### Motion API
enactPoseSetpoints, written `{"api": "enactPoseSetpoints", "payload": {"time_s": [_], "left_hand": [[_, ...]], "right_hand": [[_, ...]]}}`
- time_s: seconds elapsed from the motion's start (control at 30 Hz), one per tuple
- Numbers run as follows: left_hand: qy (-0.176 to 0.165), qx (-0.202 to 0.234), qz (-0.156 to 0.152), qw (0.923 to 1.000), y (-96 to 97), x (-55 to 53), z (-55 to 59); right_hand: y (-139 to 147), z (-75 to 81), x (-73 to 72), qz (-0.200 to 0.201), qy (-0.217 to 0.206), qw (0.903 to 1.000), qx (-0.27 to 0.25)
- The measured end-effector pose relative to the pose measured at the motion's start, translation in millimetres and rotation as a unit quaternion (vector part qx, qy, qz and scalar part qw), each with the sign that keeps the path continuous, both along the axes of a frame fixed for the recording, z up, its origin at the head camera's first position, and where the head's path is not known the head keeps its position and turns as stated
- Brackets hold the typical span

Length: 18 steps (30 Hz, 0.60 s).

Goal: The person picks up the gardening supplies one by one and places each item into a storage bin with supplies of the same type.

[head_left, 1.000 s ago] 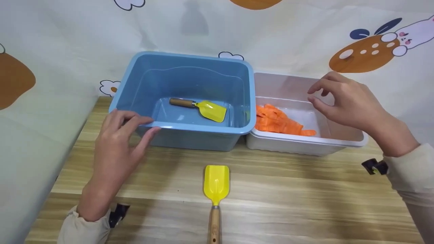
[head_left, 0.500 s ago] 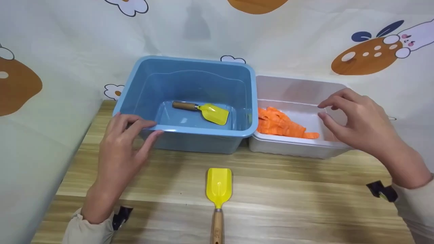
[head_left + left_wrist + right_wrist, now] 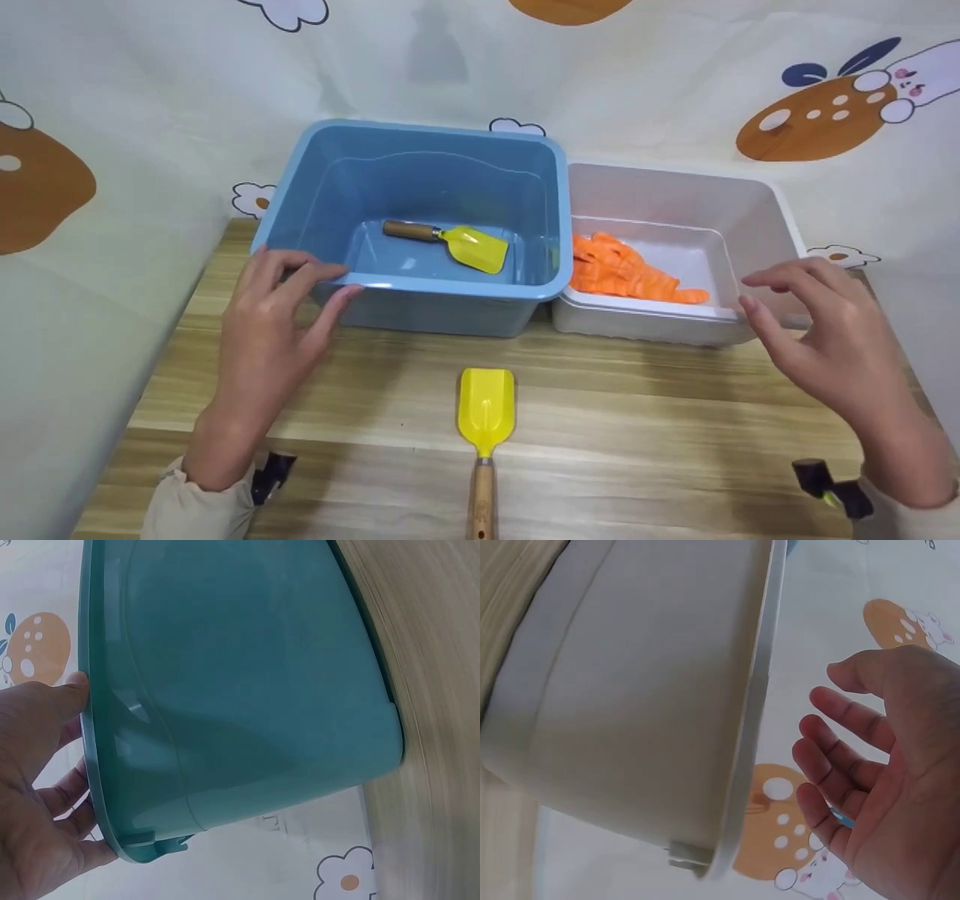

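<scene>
My left hand (image 3: pixel 270 330) holds the front-left rim of a blue plastic bin (image 3: pixel 442 315), thumb in front and fingertips over the edge; the left wrist view has the thumb (image 3: pixel 77 681) at the rim. Inside that bin lies a small yellow shovel (image 3: pixel 474 249) with a short wooden handle. My right hand (image 3: pixel 832 337), its fingers loosely bent and holding nothing, hovers at the front-right corner of a white bin (image 3: pixel 637 321). In the right wrist view, a gap separates the right hand (image 3: pixel 900 772) from the bin's rim. Orange strips or pieces (image 3: pixel 622 270) lie heaped inside the white bin.
Between my arms, a longer yellow shovel (image 3: pixel 486 409) lies on the wood-grain table (image 3: pixel 615 450), blade pointing toward the bins. The two bins stand side by side. Behind them hangs a printed white cloth (image 3: pixel 637 82), which also covers the left side.
My right hand has moved down and to the right, from above the white bin to its front-right corner. The left hand keeps its place on the blue bin's rim. The view shifts slightly.
</scene>
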<state>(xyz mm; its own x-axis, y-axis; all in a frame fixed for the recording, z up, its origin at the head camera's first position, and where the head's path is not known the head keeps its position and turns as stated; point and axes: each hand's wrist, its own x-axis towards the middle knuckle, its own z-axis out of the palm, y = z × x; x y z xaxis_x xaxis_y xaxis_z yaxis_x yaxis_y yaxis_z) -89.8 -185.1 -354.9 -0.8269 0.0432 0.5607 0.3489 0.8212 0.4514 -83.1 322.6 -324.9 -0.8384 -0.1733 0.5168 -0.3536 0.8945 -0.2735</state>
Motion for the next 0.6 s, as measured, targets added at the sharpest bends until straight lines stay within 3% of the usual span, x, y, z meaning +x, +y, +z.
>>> {"api": "enactPoseSetpoints", "payload": {"time_s": [0.23, 0.4, 0.6], "left_hand": [[-0.011, -0.003, 0.0, 0.9999, 0.4, -1.3, 3.1], [0.0, 0.001, -0.007, 1.0, -2.6, -4.2, 5.4], [0.018, 0.01, -0.012, 0.9997, -0.6, -2.9, -2.6]], "right_hand": [[-3.9, -21.2, 12.7, -0.003, 0.016, 0.9978, -0.063], [-20.0, -25.2, 9.3, -0.006, 0.022, 0.9983, -0.054], [-27.5, -26.7, 5.5, 0.012, 0.023, 0.9986, -0.047]]}}
